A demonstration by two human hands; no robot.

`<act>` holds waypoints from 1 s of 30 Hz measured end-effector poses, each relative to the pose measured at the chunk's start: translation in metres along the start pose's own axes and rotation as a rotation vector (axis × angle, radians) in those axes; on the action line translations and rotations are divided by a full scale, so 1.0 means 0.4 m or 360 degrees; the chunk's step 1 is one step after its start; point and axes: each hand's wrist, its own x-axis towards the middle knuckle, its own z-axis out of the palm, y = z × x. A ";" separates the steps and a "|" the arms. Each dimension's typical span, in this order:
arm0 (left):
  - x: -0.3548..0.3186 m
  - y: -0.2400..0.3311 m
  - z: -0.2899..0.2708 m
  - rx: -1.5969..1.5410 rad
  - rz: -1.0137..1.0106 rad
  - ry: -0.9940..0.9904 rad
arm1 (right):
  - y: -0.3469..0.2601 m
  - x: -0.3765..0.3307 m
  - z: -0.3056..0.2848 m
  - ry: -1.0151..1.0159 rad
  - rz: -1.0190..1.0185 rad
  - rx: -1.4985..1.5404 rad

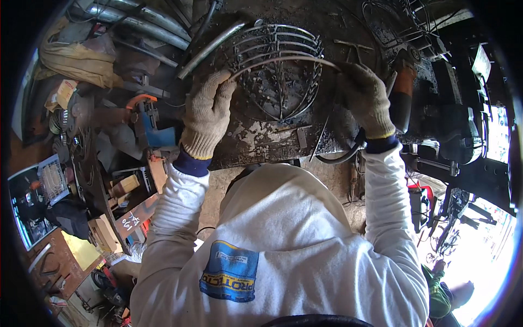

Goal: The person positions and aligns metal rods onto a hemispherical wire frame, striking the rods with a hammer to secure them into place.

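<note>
Both of my hands wear knitted work gloves. My left hand [208,113] pinches the left end of a thin curved metal rod [283,58] between thumb and fingers. The right end is held by my right hand [368,101], its fingers closed and partly in shadow. Bowed upward, the rod spans a rounded metal frame [281,117] lying on the dark workbench [261,143]. Several curved bars cross the frame's far part, and leaf-like pieces line its sides. Whether the rod touches the frame I cannot tell.
A metal pipe [212,50] lies beyond my left hand. To the right of my right hand is an orange and black power tool [403,82]. A blue tool with an orange part [156,128] sits at the left. Another person in green [440,294] is at the lower right.
</note>
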 end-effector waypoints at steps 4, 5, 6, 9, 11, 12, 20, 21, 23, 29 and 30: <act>0.011 -0.015 0.006 0.0507 0.0207 0.0147 | 0.039 0.039 0.048 0.0199 -0.0064 -0.0084; 0.008 -0.023 0.011 0.0506 0.0205 0.0143 | 0.048 0.043 0.058 0.0231 -0.0004 -0.0053; -0.003 -0.036 0.017 0.0458 0.0102 0.0134 | 0.056 0.047 0.069 0.0256 0.0053 -0.0019; -0.016 -0.056 0.028 0.0369 -0.0016 0.0138 | 0.076 0.051 0.086 0.0269 0.0084 -0.0117; -0.022 -0.056 0.035 0.0322 -0.0032 0.0147 | 0.090 0.049 0.091 0.0253 0.0066 -0.0232; -0.019 -0.050 0.034 0.0376 -0.0018 0.0154 | 0.091 0.053 0.093 0.0243 0.0033 -0.0341; -0.027 -0.070 0.022 0.0397 0.0107 0.0186 | 0.076 0.038 0.102 0.0231 0.0106 -0.0335; -0.028 -0.081 0.025 0.0349 0.0049 0.0170 | 0.075 0.040 0.104 0.0219 0.0150 -0.0388; -0.028 -0.090 0.024 0.0303 -0.0012 0.0158 | 0.069 0.043 0.097 0.0205 0.0117 -0.0383; -0.034 -0.082 -0.011 0.0301 0.0169 0.0111 | 0.074 0.038 0.101 0.0222 0.0158 -0.0440; -0.040 -0.083 -0.018 0.0051 -0.0004 0.0163 | 0.071 0.037 0.105 0.0233 0.0186 -0.0403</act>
